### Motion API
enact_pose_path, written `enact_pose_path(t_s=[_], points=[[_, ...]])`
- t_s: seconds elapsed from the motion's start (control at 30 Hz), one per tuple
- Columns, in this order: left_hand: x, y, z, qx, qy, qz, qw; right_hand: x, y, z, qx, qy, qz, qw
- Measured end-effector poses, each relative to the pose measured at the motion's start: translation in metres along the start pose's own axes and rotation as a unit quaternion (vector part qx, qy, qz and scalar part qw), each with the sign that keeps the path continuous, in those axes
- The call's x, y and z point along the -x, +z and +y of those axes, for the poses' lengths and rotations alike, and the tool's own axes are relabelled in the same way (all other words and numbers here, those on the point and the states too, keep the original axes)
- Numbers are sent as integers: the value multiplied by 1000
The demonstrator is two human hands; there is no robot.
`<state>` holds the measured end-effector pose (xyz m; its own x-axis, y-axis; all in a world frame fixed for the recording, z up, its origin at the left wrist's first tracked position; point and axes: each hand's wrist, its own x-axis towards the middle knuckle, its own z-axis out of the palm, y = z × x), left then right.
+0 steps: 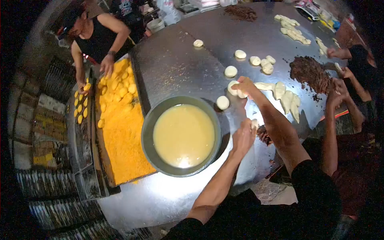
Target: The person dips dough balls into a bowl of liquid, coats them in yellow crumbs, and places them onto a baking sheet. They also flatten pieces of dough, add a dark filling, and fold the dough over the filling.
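Note:
My right hand (247, 88) is closed on a pale dough ball (241, 94) on the metal table, against another dough ball (232, 87). My left hand (243, 138) is nearer my body, its fingers curled round a small piece of pale dough (254, 125), mostly hidden. Beside it lies a small heap of dark brown filling (264, 135). One more round dough ball (223, 103) sits between my left hand and the basin (218, 136) of cloudy yellowish liquid. Flattened strips of dough (286, 99) lie to the right of my right forearm.
A tray (116, 185) of orange crumbs with coated balls (120, 90) stands left of the basin; a co-worker's hands (107, 65) work there. At right, other people's hands (339, 94) are near a large brown filling heap (310, 74). More dough balls (240, 54) dot the metal table (168, 60).

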<state>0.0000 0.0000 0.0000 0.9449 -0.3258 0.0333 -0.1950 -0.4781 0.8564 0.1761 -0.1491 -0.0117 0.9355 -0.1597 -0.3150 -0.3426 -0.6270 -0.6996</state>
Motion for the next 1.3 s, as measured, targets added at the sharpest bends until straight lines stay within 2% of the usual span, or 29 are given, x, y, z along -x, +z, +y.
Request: enact_pose_path(t_s=[0.07,0.1,0.17,0.2,0.3,0.33,0.37,0.4,0.47,0.5,0.57,0.7,0.77,0.83,0.87,0.93,1.07,1.13,1.17,1.23,1.3], points=[[30,-26,26,25,7,-15,1000,15,1,-11,-141,9,20,990],[38,-34,34,56,58,25,996,53,-27,-45,-181,-95,35,978],[73,-94,43,61,6,17,998,78,-21,-69,-216,-89,-7,972],[84,-121,40,34,13,62,997,98,-19,-83,-220,-87,-12,971],[98,-199,23,-57,11,152,987,151,5,-129,-94,-264,-80,956],[95,-220,10,-144,16,147,979,161,26,-137,-30,-288,-78,954],[87,-232,-9,-225,22,142,964,160,56,-134,48,-362,-44,930],[78,-237,-24,-251,26,130,959,162,81,-135,129,-431,-12,893],[75,-244,-49,-273,41,111,955,189,111,-164,271,-271,-78,920],[71,-243,-55,-286,28,79,955,191,124,-160,277,-259,-65,923],[58,-241,-65,-295,34,51,954,180,146,-142,310,-343,-16,887],[70,-246,-84,-318,48,29,946,193,115,-146,260,-353,10,899],[77,-255,-80,-299,64,-4,952,179,82,-142,114,-259,118,952],[79,-263,-62,-308,47,-8,950,144,59,-115,93,-167,206,960],[75,-265,-57,-299,56,14,952,122,59,-97,91,-161,210,960],[58,-263,-42,-291,88,61,951,87,55,-70,167,6,155,974],[-12,-244,-9,-204,115,55,971,79,81,-49,262,-43,134,955],[-61,-226,-1,-159,101,35,982,67,79,-39,102,-139,35,984],[-88,-215,1,-113,85,19,990,61,67,-31,102,-133,36,985],[-148,-188,-7,-144,89,-47,984,62,19,-32,-5,-108,106,988],[-206,-148,-24,-165,84,-68,980,40,-39,-21,-97,-18,206,974]])
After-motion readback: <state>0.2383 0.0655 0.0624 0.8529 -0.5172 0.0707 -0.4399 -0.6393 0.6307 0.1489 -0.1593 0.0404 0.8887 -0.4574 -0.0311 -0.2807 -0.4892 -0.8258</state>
